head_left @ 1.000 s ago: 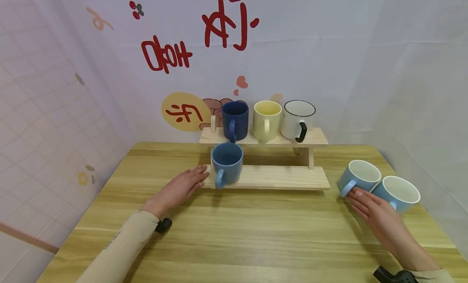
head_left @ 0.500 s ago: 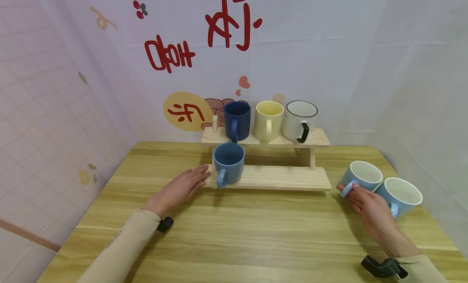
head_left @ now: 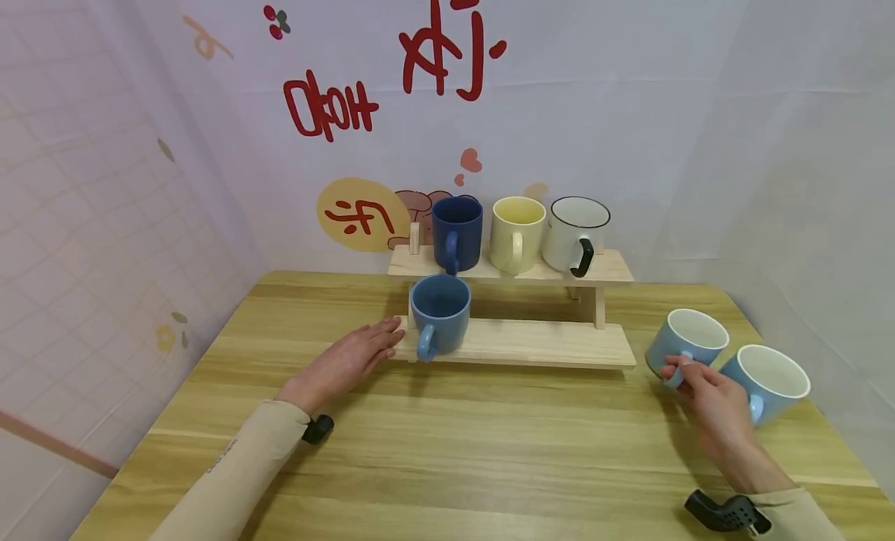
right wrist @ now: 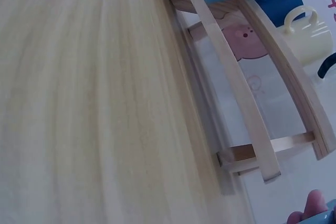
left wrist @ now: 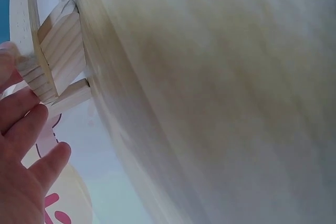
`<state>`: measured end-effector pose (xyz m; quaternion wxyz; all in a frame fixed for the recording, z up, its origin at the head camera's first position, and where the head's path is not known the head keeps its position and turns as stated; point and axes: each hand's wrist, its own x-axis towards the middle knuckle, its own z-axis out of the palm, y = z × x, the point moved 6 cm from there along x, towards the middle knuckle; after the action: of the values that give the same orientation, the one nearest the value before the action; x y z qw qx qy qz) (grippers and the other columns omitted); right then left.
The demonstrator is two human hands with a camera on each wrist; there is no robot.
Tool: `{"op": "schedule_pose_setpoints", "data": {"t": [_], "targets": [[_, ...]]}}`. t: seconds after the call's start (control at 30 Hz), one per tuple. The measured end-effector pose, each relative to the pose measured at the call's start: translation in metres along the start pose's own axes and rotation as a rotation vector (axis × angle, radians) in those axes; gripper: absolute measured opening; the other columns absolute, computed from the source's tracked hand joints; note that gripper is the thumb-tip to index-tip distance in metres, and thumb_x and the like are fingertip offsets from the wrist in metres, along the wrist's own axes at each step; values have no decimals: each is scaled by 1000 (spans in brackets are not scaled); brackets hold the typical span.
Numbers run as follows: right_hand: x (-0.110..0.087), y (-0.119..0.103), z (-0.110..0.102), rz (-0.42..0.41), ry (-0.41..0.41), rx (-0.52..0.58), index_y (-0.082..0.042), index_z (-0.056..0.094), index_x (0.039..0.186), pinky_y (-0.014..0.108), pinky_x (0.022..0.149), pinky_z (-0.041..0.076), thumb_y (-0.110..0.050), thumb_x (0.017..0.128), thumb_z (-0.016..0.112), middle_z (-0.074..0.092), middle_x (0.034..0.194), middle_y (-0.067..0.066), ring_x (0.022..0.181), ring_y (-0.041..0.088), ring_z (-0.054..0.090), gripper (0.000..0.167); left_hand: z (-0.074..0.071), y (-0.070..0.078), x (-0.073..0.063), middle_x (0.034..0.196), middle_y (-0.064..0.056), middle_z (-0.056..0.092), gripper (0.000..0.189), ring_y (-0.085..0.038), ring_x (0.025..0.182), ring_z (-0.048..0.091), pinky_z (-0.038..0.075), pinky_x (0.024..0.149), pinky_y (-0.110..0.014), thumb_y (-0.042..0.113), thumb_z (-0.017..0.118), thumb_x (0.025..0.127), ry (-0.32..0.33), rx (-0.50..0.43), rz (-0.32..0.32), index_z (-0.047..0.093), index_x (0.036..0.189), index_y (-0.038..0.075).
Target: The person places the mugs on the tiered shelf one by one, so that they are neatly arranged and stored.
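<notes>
My left hand [head_left: 343, 366] lies with fingers extended against the left end of a two-tier wooden rack [head_left: 545, 342]. The left wrist view shows its fingertips touching the wooden shelf end [left wrist: 34, 74]. At the right, my right hand [head_left: 720, 405] pinches the handle of a light blue mug [head_left: 666, 345] with a white inside. A second light blue mug [head_left: 776, 403] stands close beside it, behind the hand. In the right wrist view only the fingertips [right wrist: 315, 203] and a sliver of the mug show in the corner. A medium blue mug [head_left: 450, 333] sits at the lower shelf's left end.
On the upper shelf stand a dark blue mug [head_left: 457, 238], a yellow mug [head_left: 516, 242] and a white mug [head_left: 565, 246] with a black rim and handle. The wooden table [head_left: 489, 448] stretches in front, with a white printed cloth [head_left: 629, 137] hanging behind.
The right hand has gone from touching the light blue mug's handle to pinching it, and the handle has swung to the right. The left hand stays at the rack; the view shifts slightly.
</notes>
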<state>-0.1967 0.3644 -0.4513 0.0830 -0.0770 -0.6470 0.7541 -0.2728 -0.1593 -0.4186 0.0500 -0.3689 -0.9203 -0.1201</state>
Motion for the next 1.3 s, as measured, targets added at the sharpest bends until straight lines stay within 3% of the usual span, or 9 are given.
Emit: {"op": "schedule_pose_setpoints", "data": {"t": [0.17,0.3,0.5,0.77,1.0,1.3], "targets": [[-2,-5,0,-66,11,93,-13,78,100,12,81,53,-17,108,56,77,92,-5,91,1,71,24,0,0,0,159,-15,46,46,-31,145,46,40,115,-53,20,61,106,3,3,5,56,148,3],[-5,-16,4,-159,2,169,-7,77,101,14,85,54,-12,107,57,77,90,0,90,6,73,22,0,-1,2,159,-15,45,46,-31,145,46,39,116,-54,21,60,107,-7,0,-4,55,149,3],[-17,-41,14,-264,-42,226,0,76,107,17,88,55,-6,107,55,78,93,5,92,10,74,22,0,-4,2,162,-13,42,52,-30,147,44,36,118,-54,25,56,109,-31,-68,-58,46,156,5],[-38,-59,30,-267,-73,151,4,73,114,17,91,54,-7,107,54,77,100,4,100,10,72,23,-1,1,2,161,-14,43,50,-31,144,47,40,113,-57,20,59,107,-28,15,-25,49,154,4],[-52,-72,59,-353,-134,144,12,69,117,20,95,54,0,108,49,74,105,7,100,14,72,25,2,1,0,162,-15,42,48,-34,144,46,40,114,-56,19,57,108,-27,-15,-53,50,153,3],[-60,-76,83,-356,-164,98,13,68,115,20,97,52,0,108,48,76,97,6,99,14,70,25,4,1,2,161,-14,42,48,-33,145,46,41,113,-55,20,58,108,-20,-61,-83,51,152,4]]}}
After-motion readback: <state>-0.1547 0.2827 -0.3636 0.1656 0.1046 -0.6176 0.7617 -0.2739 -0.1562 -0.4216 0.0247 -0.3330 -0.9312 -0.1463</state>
